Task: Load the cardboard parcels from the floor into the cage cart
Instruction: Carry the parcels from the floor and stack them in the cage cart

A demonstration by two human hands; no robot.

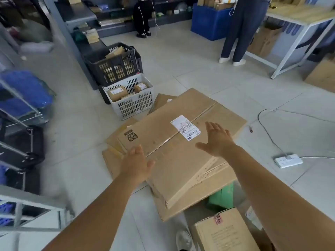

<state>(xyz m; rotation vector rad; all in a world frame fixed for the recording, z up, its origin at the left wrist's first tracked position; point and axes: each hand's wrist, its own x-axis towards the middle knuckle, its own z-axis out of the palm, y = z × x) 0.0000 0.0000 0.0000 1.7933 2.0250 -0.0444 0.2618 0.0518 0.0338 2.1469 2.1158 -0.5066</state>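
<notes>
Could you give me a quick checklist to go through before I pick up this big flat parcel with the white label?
1. Both hands free: ok. The left hand and right hand are open and hold nothing.
2. Hands at the parcel's edges: not ok. Both hover over the top of the big parcel, not at its sides.
3. Top of the parcel clear: ok. Only the white label is on it.
4. Parcel lying flat: not ok. It rests slanted on other flat boxes.
5. Floor hazards: not ok. A power strip and its cable lie to the right.
6. Cart space: cannot tell.
</notes>
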